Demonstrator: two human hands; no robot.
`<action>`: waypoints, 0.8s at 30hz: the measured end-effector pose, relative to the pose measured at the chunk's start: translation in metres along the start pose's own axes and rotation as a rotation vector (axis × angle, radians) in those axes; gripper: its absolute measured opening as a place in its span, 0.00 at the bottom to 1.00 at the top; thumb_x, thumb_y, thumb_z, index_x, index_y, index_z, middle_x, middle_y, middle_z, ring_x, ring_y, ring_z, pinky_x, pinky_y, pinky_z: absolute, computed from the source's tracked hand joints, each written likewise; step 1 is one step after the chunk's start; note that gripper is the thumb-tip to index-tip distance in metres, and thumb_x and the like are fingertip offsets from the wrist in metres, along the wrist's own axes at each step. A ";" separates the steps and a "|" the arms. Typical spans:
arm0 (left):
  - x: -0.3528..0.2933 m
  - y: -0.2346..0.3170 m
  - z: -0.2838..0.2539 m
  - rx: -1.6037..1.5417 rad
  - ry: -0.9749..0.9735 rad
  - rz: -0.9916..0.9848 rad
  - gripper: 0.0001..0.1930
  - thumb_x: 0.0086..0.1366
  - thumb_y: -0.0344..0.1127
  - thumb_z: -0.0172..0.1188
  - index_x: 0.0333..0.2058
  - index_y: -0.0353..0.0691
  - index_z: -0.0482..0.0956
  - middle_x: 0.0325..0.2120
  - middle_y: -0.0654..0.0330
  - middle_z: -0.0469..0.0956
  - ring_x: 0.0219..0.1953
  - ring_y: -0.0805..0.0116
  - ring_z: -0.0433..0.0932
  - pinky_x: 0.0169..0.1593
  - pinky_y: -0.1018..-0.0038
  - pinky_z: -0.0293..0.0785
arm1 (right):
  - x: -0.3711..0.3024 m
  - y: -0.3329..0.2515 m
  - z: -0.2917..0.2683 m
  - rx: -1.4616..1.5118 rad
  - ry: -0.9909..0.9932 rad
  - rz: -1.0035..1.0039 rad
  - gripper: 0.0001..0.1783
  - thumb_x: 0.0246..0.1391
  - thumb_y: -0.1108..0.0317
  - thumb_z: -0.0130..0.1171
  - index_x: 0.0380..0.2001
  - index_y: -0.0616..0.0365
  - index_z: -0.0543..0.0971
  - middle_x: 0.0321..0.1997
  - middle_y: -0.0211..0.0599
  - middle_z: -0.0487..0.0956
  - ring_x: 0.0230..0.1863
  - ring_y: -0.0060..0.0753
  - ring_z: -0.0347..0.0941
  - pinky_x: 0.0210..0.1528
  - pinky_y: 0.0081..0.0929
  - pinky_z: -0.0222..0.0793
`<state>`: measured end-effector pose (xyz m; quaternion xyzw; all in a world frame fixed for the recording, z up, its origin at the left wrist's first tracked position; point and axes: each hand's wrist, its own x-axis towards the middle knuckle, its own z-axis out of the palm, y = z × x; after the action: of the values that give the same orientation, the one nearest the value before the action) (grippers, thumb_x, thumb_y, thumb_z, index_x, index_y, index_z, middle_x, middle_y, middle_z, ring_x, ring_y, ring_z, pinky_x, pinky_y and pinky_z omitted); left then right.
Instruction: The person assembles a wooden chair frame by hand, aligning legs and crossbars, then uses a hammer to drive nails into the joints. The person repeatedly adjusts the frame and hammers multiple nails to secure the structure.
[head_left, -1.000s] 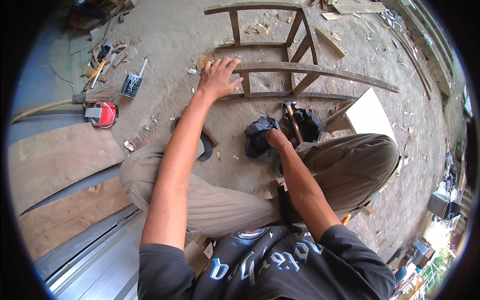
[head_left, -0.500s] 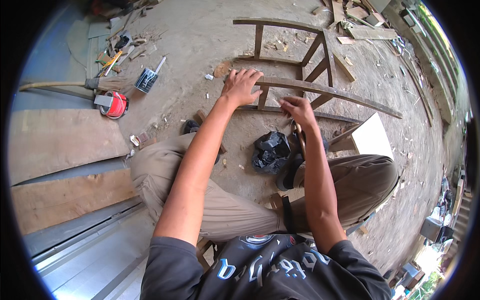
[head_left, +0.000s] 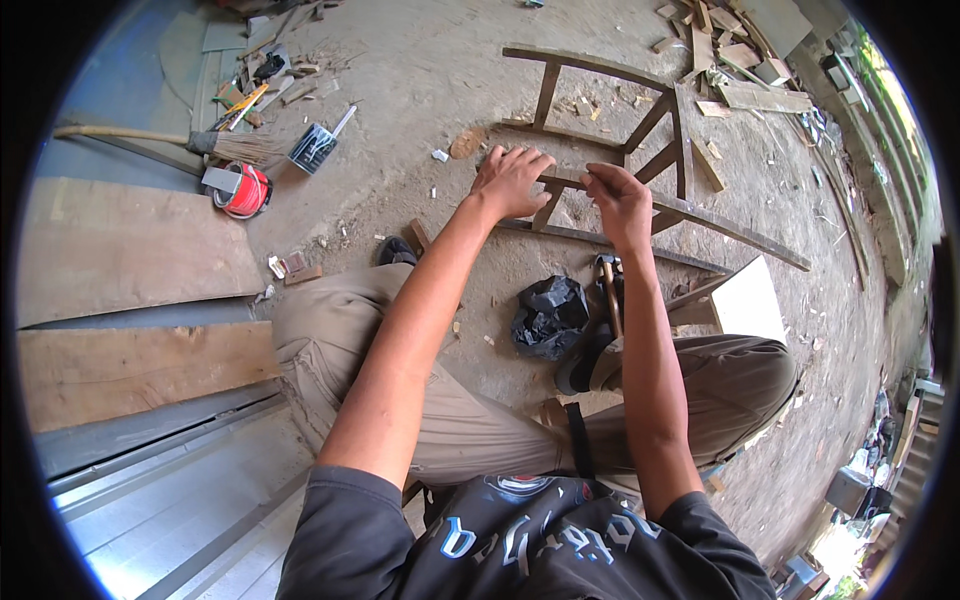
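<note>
A dark wooden frame [head_left: 738,236], like an overturned stool or chair with long legs and crosspieces, lies on its side on the ground before me. My left hand [head_left: 512,182] is wrapped over the left end of its upper near rail, thumb toward me. Just to the right, my right hand [head_left: 618,195] hovers at the same rail with thumb and fingers pinched together; whatever they hold is too small to make out. Beneath that hand a hammer [head_left: 611,300] with a wooden handle leans by my right foot. A crumpled black plastic bag [head_left: 551,316] sits between my feet.
A white-topped wooden piece [head_left: 750,302] stands by my right knee. At left are wooden boards [head_left: 130,245], a red can [head_left: 243,191], a broom [head_left: 225,145] and a dark blue container [head_left: 313,149]. Scrap wood [head_left: 745,85] lies at the far right.
My right hand has risen from below the near rail up to it, closer to my left hand. My left hand stays at the rail's end. The whole view has shifted slightly.
</note>
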<state>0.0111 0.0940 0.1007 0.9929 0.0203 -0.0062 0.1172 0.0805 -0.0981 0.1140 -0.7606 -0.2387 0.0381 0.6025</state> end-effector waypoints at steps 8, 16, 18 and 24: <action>0.001 -0.005 -0.003 -0.125 0.045 0.019 0.33 0.54 0.55 0.62 0.57 0.50 0.69 0.57 0.58 0.72 0.63 0.59 0.66 0.64 0.58 0.53 | 0.018 0.003 0.000 -0.328 -0.103 -0.306 0.09 0.48 0.69 0.68 0.35 0.56 0.85 0.36 0.41 0.84 0.36 0.44 0.80 0.42 0.33 0.74; 0.005 -0.006 0.009 -0.159 0.162 -0.002 0.30 0.52 0.59 0.65 0.51 0.51 0.75 0.49 0.59 0.78 0.58 0.61 0.72 0.61 0.59 0.57 | 0.017 0.011 0.012 -0.261 -0.139 -0.302 0.07 0.46 0.69 0.70 0.31 0.54 0.86 0.35 0.37 0.82 0.37 0.42 0.77 0.40 0.35 0.72; 0.008 -0.006 0.011 -0.186 0.154 -0.011 0.30 0.52 0.60 0.66 0.50 0.50 0.76 0.49 0.59 0.78 0.58 0.61 0.72 0.61 0.59 0.58 | 0.017 0.017 0.014 -0.325 -0.100 -0.383 0.08 0.45 0.70 0.71 0.31 0.56 0.86 0.34 0.36 0.82 0.36 0.40 0.79 0.37 0.32 0.73; 0.007 -0.007 0.016 -0.156 0.201 -0.004 0.30 0.53 0.60 0.65 0.49 0.48 0.76 0.48 0.59 0.79 0.57 0.61 0.73 0.59 0.58 0.59 | 0.011 0.024 0.020 -0.417 -0.018 -0.490 0.08 0.44 0.68 0.72 0.31 0.52 0.86 0.36 0.31 0.80 0.39 0.36 0.75 0.44 0.33 0.67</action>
<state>0.0180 0.0974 0.0834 0.9763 0.0343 0.0945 0.1915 0.0903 -0.0795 0.0890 -0.7872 -0.4227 -0.1508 0.4230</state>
